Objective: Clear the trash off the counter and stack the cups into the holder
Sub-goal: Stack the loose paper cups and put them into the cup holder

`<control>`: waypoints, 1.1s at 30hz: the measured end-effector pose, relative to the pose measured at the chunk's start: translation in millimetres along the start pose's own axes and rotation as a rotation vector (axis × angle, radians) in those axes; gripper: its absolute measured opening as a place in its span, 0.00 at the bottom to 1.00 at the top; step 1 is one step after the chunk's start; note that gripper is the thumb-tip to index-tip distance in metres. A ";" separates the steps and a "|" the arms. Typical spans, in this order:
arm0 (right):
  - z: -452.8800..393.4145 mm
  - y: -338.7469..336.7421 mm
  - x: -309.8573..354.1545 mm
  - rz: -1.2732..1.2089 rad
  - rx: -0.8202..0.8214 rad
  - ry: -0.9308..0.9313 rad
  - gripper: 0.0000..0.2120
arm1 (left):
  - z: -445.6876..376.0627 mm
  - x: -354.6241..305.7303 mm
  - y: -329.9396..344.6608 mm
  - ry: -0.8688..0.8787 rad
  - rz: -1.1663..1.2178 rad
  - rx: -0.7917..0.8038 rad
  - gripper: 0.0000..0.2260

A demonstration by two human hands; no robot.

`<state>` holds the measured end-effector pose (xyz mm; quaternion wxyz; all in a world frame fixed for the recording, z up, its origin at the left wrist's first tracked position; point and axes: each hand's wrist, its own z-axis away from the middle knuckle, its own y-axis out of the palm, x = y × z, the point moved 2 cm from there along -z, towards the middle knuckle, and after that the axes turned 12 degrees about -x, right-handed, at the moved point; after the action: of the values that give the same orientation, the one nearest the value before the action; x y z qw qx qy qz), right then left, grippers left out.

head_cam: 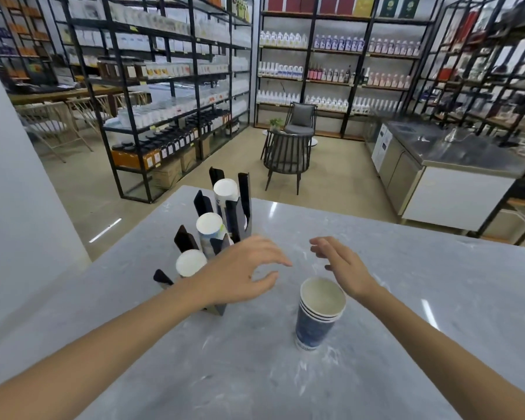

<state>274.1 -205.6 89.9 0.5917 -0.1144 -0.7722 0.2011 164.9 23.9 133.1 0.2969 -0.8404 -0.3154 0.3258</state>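
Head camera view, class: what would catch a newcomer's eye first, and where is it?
A nested stack of blue paper cups stands upright mid-counter. Both bare hands hover open just beyond it, left hand and right hand, holding nothing. Left of them, a black slotted cup holder on the grey marble counter carries three columns of white-bottomed cups.

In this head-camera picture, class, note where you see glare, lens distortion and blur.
Head view: bright streaks of glare lie on the grey counter; the wide-angle lens bends the shelving outward toward the edges; the far shelves look soft, while the stack of blue cups and both open hands, left hand and right hand, are fairly sharp.
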 end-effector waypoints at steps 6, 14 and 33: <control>35.8 -28.9 -66.8 -0.071 -0.027 0.129 0.16 | 7.3 -18.0 56.7 0.218 -0.060 0.177 0.19; 86.3 -10.5 -141.3 0.166 0.315 0.044 0.31 | 12.8 -30.5 92.0 0.316 -0.133 0.156 0.16; 93.5 37.4 -154.5 -0.005 0.117 0.008 0.29 | -3.8 -45.7 87.2 0.112 -0.165 -0.040 0.09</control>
<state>224.3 -252.6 -81.3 0.6008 -0.0785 -0.7572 0.2440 170.1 -64.8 90.5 0.3231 -0.8342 -0.3730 0.2463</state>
